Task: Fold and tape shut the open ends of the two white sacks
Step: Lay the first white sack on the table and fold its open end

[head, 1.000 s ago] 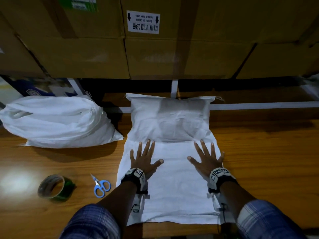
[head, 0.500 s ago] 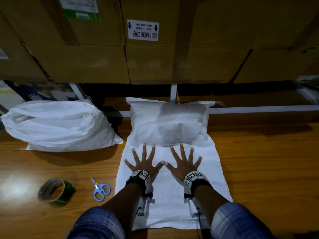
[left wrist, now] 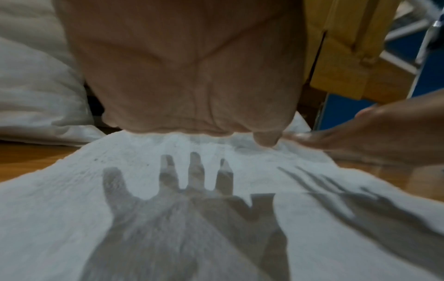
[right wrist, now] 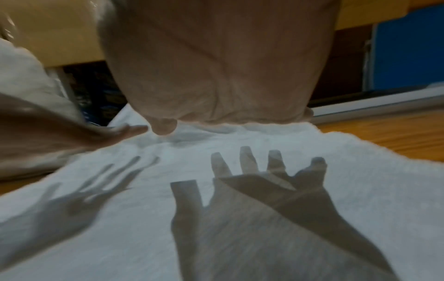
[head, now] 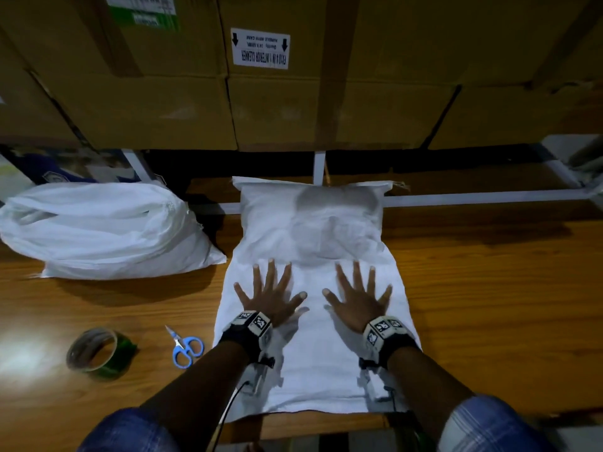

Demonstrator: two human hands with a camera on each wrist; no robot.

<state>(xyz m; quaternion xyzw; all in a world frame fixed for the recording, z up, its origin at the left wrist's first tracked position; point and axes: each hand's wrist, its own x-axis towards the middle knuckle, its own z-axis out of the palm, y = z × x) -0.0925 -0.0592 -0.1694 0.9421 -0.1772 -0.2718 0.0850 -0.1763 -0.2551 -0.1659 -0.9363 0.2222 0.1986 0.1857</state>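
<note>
A white sack (head: 310,220) lies lengthwise in the middle of the wooden table (head: 489,305), its filled part far from me and its flat empty end reaching the near edge. My left hand (head: 270,291) and right hand (head: 359,293) press flat on that empty part (left wrist: 216,218) (right wrist: 240,209), fingers spread, just below the bulge. In the wrist views each palm (left wrist: 187,66) (right wrist: 216,60) fills the top of the picture. A second white sack (head: 98,230) lies bunched at the left. A green tape roll (head: 98,350) and blue scissors (head: 184,345) lie left of my left arm.
Stacked cardboard boxes (head: 277,102) stand close behind the table on a white metal rack (head: 473,199). Bare wood stretches to the right of the middle sack. Both forearms and plaid sleeves (head: 489,425) come in from the near edge.
My right hand slid left toward the left hand, then both spread apart again across the flat part of the sack. The sacks, tape and scissors stayed put.
</note>
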